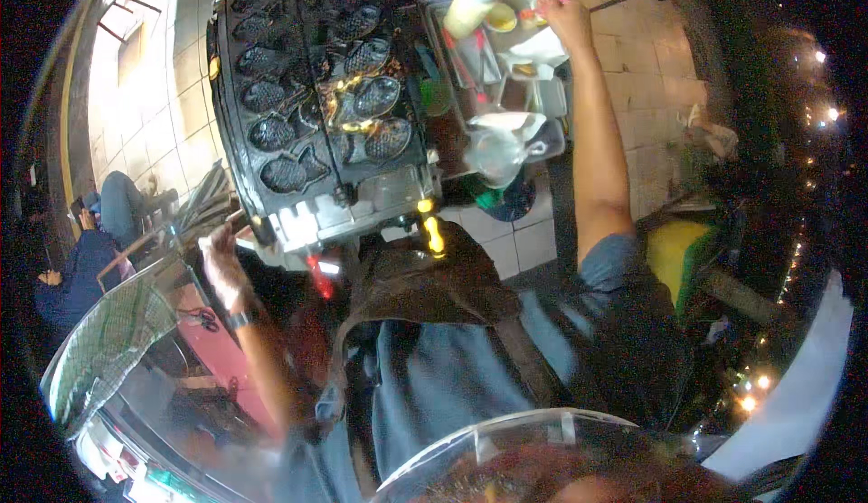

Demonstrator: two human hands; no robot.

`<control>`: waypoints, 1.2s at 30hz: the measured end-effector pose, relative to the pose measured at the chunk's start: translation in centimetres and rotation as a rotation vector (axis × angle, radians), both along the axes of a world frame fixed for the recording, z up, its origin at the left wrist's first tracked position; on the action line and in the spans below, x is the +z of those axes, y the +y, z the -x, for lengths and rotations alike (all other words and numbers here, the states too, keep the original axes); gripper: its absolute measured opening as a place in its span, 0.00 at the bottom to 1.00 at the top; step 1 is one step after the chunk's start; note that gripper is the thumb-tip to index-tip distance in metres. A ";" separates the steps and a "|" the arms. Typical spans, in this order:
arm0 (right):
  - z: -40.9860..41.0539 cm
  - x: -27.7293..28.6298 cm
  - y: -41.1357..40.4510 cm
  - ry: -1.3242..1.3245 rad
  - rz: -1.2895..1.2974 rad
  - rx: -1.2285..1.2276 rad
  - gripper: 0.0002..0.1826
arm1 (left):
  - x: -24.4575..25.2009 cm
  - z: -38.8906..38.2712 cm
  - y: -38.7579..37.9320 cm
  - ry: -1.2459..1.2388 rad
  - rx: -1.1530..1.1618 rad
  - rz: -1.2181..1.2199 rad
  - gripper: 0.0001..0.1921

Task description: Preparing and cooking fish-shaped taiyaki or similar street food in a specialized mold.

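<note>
In front of me is a fish-shaped waffle iron (285, 174) with rows of dark fish-shaped moulds. Golden baked crust (356, 127) clings around several moulds on its right half. My left hand (222, 259), blurred, is by the iron's front left corner; its grip is unclear. Out to the right, my right hand (566, 18) is over the far side of an ingredient tray (461, 89), fingers bent. Something small and pink shows at its fingertips, too blurred to name. A squeeze bottle (469, 9) of pale yellow content and a round yellow tub (501, 17) stand near that hand.
Clear plastic containers (532, 96) and a translucent jug (495, 154) crowd the tray's near end. A yellow handle (432, 228) juts from the iron's front. Scissors (203, 318) lie on a pink surface at left. A seated person (81, 266) is beyond.
</note>
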State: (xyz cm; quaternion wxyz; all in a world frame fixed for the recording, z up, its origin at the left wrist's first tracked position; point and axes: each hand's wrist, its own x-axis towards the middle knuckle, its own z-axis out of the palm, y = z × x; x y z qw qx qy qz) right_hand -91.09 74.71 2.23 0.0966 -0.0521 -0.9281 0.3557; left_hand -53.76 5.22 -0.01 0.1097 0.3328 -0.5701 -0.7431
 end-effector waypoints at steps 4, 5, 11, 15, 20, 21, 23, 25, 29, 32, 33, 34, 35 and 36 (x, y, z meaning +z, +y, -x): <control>6.8 -9.0 4.1 -0.067 0.150 0.078 0.12 | -0.5 -3.3 0.6 -0.045 0.060 0.061 0.26; 8.6 -9.6 6.6 0.118 0.021 0.046 0.14 | -0.5 -3.4 0.9 -0.033 0.055 0.067 0.26; 17.2 -3.9 11.3 0.210 -0.487 0.146 0.13 | 3.4 -1.3 6.2 -0.071 0.042 0.152 0.21; 15.0 2.4 3.3 0.423 1.062 1.008 0.07 | 6.0 -0.6 7.3 0.043 -0.208 0.218 0.24; -4.1 8.9 -9.2 0.104 0.537 0.465 0.13 | 4.7 0.7 7.8 0.040 -0.189 0.215 0.29; -6.3 7.1 -12.4 -0.003 0.590 0.530 0.13 | 5.0 1.0 8.1 0.015 -0.215 0.287 0.28; -8.7 3.8 -16.6 -0.128 0.299 0.660 0.10 | 4.0 1.9 8.0 0.005 -0.185 0.215 0.27; -9.8 -0.9 -19.4 -0.198 0.422 0.591 0.14 | 4.3 3.1 8.4 0.051 -0.253 0.145 0.21; -11.2 -3.9 -21.5 -0.037 0.344 0.631 0.13 | 4.1 3.1 7.6 0.020 -0.245 0.180 0.22; -13.2 -3.0 -22.6 0.252 -0.040 0.669 0.10 | 3.4 2.0 5.7 0.024 -0.295 0.240 0.21; -13.4 -3.3 -22.6 0.247 -0.044 0.668 0.10 | 3.2 1.8 5.2 0.025 -0.314 0.253 0.21; -13.5 -3.4 -22.7 0.254 -0.150 0.639 0.09 | 3.1 1.4 4.4 -0.006 -0.345 0.274 0.22; -13.6 -3.6 -22.7 0.259 -0.255 0.609 0.09 | 2.7 1.1 3.8 -0.008 -0.347 0.268 0.22; -13.7 -3.4 -23.2 0.260 -0.291 0.563 0.06 | 2.1 0.6 3.1 0.024 -0.319 0.198 0.24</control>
